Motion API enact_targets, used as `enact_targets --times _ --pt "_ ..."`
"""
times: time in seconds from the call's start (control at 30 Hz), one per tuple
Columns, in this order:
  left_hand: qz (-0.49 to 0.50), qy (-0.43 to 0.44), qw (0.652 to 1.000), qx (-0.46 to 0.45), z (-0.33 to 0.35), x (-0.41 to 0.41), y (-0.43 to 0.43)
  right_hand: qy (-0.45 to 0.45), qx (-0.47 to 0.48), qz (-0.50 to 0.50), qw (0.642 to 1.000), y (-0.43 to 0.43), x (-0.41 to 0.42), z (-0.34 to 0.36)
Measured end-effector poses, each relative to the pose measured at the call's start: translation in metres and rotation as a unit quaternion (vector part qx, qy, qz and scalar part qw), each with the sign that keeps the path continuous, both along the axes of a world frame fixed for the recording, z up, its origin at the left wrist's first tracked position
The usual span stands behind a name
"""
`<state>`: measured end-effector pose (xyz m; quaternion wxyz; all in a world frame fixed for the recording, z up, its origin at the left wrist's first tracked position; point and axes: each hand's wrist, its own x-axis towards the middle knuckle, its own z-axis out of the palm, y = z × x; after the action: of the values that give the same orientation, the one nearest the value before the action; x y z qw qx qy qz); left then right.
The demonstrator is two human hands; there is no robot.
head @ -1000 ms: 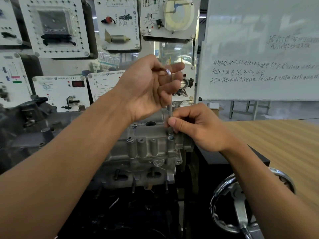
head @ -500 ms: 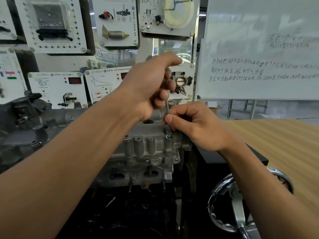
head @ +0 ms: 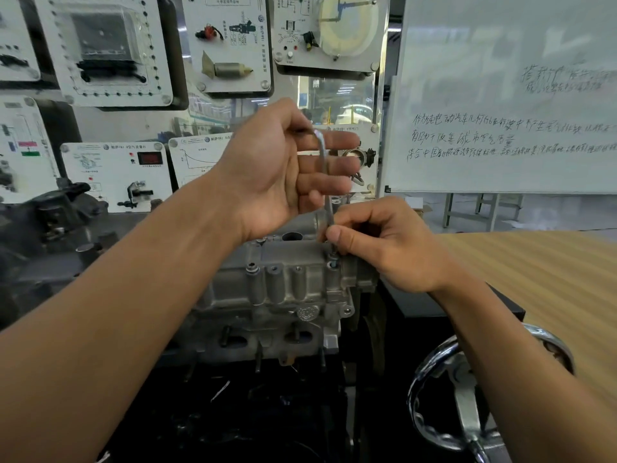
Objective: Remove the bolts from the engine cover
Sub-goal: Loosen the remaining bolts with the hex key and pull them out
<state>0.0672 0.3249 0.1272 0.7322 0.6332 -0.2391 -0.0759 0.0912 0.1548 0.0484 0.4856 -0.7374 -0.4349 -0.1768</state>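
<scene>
Since the frame half a second earlier, the left hand (head: pixel 280 175) is turned palm toward the camera and its fingers are uncurled from the closed grip seen then, while the right hand (head: pixel 387 252) is kept at the same spot on the engine cover (head: pixel 287 285). An L-shaped hex key (head: pixel 325 182) is shown standing nearly upright between the two hands. Its short bent arm is caught at the top between the thumb and index finger of the left hand, and the remaining fingers are held straight and slightly spread behind the shaft. The lower shaft is pinched between the thumb and curled index finger of the right hand, just above the cover. The key's tip is seated on a bolt (head: pixel 333 263) at the near right corner of the cover's top face; how far this bolt is loosened cannot be told. A second bolt (head: pixel 252 269) is seen seated in a boss farther left along the same edge. The grey cast cover is located at centre, mounted on a dark engine block. A wood-grain surface (head: pixel 551 289) lies to the right, a chrome handwheel (head: pixel 465 399) at lower right, a whiteboard (head: pixel 500 78) with handwriting behind it, and wall-mounted training panels (head: pixel 113 172) at left.
</scene>
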Motion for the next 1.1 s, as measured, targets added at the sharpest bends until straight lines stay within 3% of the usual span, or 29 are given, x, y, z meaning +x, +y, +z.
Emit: enact_targets --times 0.27,0.47,0.57,0.73,1.1 --pt "-0.142 0.013 0.988 -0.051 -0.003 -0.008 -0.006 -0.045 0.118 -0.002 0.992 0.008 0.004 -0.008" --pt "-0.201 0.025 0.977 -0.061 -0.005 -0.001 0.006 -0.03 0.108 0.012 0.994 0.009 0.005 -0.007" --pt "-0.154 -0.004 0.988 -0.009 -0.002 -0.004 0.001 -0.017 0.098 0.009 0.995 0.007 0.007 -0.008" --pt "0.055 -0.077 0.989 0.11 0.006 -0.003 -0.018 -0.013 0.072 -0.007 0.997 0.004 0.01 -0.008" --pt "0.067 -0.021 0.992 0.11 0.015 0.0 -0.015 -0.019 0.023 -0.019 0.999 -0.001 0.015 -0.009"
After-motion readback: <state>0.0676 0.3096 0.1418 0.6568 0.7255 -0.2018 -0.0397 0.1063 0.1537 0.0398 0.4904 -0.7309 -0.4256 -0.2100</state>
